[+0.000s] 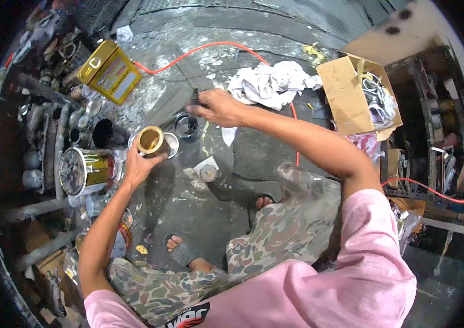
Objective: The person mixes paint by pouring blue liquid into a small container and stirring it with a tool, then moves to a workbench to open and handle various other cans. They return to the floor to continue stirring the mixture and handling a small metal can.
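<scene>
My left hand [145,159] is wrapped round a small open can [151,140] with a golden rim and some yellowish liquid inside. A round pale lid or dish [171,145] lies just right of it. My right hand [213,106] is closed above a dark round container [187,127] on the floor. A thin dark stick [188,76] seems to rise from its fingers, though blur hides the grip. Near my feet stands a small round tin [208,173] on a pale scrap.
A yellow thinner can [110,72] stands upper left, above stained paint cans [85,170]. White cloth [273,85] lies beyond my right forearm, beside a cardboard box [346,95]. An orange hose [210,45] crosses the floor [188,210].
</scene>
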`<state>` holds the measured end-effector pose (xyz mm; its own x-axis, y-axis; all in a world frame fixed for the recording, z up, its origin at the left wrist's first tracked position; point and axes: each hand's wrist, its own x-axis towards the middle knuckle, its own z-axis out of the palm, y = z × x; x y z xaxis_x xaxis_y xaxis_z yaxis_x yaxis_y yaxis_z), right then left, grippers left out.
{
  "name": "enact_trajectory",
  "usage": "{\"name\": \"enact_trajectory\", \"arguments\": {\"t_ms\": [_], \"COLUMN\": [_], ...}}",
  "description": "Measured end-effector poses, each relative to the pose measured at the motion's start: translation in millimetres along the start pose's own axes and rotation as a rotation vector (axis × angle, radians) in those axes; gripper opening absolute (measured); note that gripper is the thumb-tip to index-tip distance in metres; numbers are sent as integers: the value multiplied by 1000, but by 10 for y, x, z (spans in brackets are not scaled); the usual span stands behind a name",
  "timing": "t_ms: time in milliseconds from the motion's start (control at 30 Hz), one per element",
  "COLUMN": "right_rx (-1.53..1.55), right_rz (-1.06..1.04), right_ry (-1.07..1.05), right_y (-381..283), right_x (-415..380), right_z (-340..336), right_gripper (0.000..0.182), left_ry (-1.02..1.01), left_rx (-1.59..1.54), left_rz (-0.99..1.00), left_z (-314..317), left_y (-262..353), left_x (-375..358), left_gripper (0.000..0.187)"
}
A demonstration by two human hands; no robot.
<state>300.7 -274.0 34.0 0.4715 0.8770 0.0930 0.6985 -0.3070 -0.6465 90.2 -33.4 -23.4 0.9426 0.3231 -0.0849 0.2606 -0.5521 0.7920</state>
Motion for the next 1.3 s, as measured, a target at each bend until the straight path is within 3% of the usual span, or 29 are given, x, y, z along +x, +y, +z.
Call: {"name": "enact_trajectory", "arguments": {"t_ms": [167,267,367,400,500,567,633,767,900,933,967,1033,1067,1100,1133,1167,1200,1300], "right_rx": [166,248,-143,-153,-345,-483,-537,-518,-471,-539,-494,-471,-452,-404,-336,-444,-381,-565], "right_rz": [121,298,391,447,419,422,454,428,393,366,364,388,404,383,246,332,270,302], "right_ry": [-132,-137,-143,-163,-253,-469,-530,-483,-480,-474,-427,-441,-469,-482,-414,-444,-454,-491], "right_y": [132,481,1092,1477,1811,2125,2382,2059,1964,1810,1838,1737,2188,2060,2463,1992,2000,2397], "right_x": [-20,-114,-318,-459,-769,-964,-1008,-853,-750,-765,-799,-774,-835,-833,-946,-885,-891,-916], "right_z": [-204,-500,-559,-458,-284,-219,-101,-107,-85,-126,-124,-164,-23,-123,-25,-114,-161,-43], "right_gripper": [47,50,45,40,30,29,32,32,32,33,35,40,36,33,31,28,26,27], "left_ry": [32,-83,-103,-70,-49,-92,-158,-52,-71,-112,-124,-109,-66,-75,28,13,77,72], "left_rx": [-102,-59,-84,-42,-37,20,53,23,43,-83,123,82,66,61,118,87,68,115], "left_rz": [-62,-49,-56,-83,-44,-5,22,-41,19,-55,3,-26,-43,-22,80,26,86,191], "left_z": [-95,-35,2,-12,37,83,160,146,98,140,162,153,124,45,38,-46,-19,69], "left_y": [-180,-244,-489,-507,-800,-704,-662,-934,-853,-843,-819,-841,-830,-894,-1022,-953,-1030,-1026], "left_x": [-124,-301,-434,-457,-547,-658,-712,-698,-692,-733,-735,-741,-737,-714,-699,-697,-700,-793], "left_gripper": [78,80,79,76,75,74,74,75,74,77,80,80,77,79,76,75,75,80]}}
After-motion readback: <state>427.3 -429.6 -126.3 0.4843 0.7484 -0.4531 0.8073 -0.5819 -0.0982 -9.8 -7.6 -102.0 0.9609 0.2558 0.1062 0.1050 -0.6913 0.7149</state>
